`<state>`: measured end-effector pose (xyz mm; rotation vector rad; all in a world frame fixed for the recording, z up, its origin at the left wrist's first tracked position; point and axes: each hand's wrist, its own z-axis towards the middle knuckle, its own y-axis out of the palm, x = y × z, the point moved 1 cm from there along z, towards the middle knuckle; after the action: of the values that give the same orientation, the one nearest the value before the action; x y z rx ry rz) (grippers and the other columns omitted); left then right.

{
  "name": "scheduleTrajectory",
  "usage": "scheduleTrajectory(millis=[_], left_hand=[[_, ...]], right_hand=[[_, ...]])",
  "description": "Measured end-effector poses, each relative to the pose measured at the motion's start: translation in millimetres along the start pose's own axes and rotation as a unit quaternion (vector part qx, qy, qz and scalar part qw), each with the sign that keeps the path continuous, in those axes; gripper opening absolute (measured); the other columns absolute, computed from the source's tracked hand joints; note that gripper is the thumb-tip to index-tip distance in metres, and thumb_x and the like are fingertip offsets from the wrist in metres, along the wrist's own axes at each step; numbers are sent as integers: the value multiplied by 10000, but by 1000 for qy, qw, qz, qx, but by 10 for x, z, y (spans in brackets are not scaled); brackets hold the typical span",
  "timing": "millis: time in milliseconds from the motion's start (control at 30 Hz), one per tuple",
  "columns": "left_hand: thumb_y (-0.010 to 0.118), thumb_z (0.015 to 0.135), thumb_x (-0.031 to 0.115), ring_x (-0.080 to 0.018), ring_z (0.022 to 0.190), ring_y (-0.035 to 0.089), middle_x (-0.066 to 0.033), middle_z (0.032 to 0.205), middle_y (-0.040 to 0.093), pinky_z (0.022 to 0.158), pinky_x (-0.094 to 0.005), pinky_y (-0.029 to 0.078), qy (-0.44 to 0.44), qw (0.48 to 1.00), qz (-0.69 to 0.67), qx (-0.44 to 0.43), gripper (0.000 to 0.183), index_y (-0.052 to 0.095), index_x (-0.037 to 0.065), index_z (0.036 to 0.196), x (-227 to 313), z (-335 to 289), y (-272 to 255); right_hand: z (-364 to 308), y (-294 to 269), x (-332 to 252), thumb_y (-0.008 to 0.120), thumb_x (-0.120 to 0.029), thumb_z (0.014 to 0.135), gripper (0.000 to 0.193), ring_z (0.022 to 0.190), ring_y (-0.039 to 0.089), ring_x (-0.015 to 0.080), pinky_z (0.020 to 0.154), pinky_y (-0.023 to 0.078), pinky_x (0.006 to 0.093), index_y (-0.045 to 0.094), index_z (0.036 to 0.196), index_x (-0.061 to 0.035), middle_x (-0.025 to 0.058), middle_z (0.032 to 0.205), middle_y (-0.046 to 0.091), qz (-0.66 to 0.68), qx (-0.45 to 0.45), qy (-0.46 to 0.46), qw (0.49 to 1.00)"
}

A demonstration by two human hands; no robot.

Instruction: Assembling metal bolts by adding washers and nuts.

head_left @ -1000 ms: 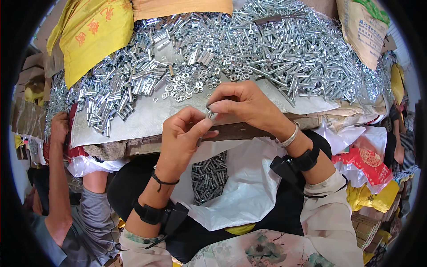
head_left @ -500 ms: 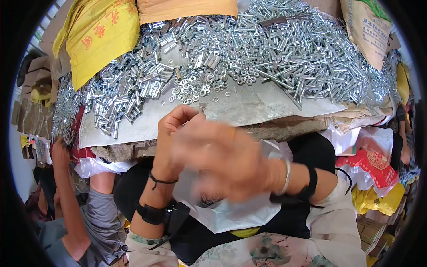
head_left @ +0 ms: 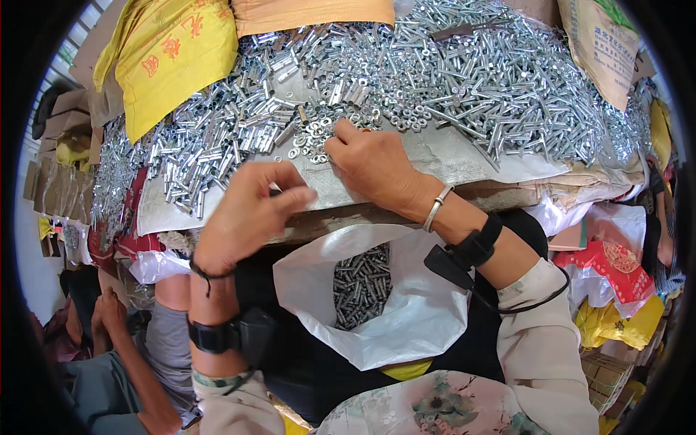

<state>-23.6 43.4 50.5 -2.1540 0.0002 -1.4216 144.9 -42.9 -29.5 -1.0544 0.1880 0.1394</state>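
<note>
My right hand (head_left: 375,165) reaches to the near edge of a pile of flat metal washers (head_left: 313,139). Its fingertips are curled together at the washers, and what they pinch is hidden. Slightly blurred, my left hand (head_left: 250,214) is above the front edge of the work surface, left of my right hand. Thumb and forefinger stand apart there, and I see nothing between them. Close to the left hand lie short metal sleeves (head_left: 190,170). In my lap, a white plastic bag (head_left: 409,330) gapes open around many small grey metal fasteners (head_left: 361,286).
Long silvery bolts (head_left: 518,109) are heaped at the right of the covered surface (head_left: 449,163). A yellow sack (head_left: 177,69) and an orange sheet (head_left: 312,14) overlie the pile's back. Another person's hands (head_left: 109,312) are at far left. A red bag (head_left: 609,264) sits at right.
My hands were together above the white bag and have parted. The right went forward to the washers; the left moved left. The bag's contents now show. The neighbour's hand came down from the pile.
</note>
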Motion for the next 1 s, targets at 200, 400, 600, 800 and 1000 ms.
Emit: scheduleTrajectory(millis=[200,400,600,800,1000], left_hand=[[660,856,140,-74,541,532,-21,673,602,460,-242,435,44,968,138,204,157,644,-12,822,-350,533,-323],[703,749,110,-295,649,629,-163,723,645,624,-373,487,173,879,323,306,150,647,-5,827,-587,831,-199],[681,753,90,-347,717,642,-183,756,649,656,-396,494,171,875,314,326,122,645,-4,822,-628,862,-188],[629,751,55,-397,763,619,-215,775,628,684,-450,482,188,876,289,339,72,625,-15,761,-652,804,-180],[647,754,128,-371,732,637,-195,754,649,694,-433,498,169,899,221,338,140,652,-8,786,-549,760,-45]], right_hand=[[25,10,7,622,-56,727,69,655,637,311,546,503,417,580,779,-38,117,823,570,53,79,17,995],[51,20,25,617,-108,777,83,664,631,328,574,502,423,578,788,-35,130,816,564,-1,21,-14,1000],[-19,-124,81,622,-124,786,124,593,610,262,556,475,370,622,786,-1,128,726,595,189,128,58,972],[-274,-327,-83,634,-175,812,202,573,477,95,546,416,286,648,808,26,69,592,546,434,53,230,869],[-563,-611,-153,623,-165,860,175,624,422,30,548,354,218,626,810,2,-50,656,497,372,20,262,890]])
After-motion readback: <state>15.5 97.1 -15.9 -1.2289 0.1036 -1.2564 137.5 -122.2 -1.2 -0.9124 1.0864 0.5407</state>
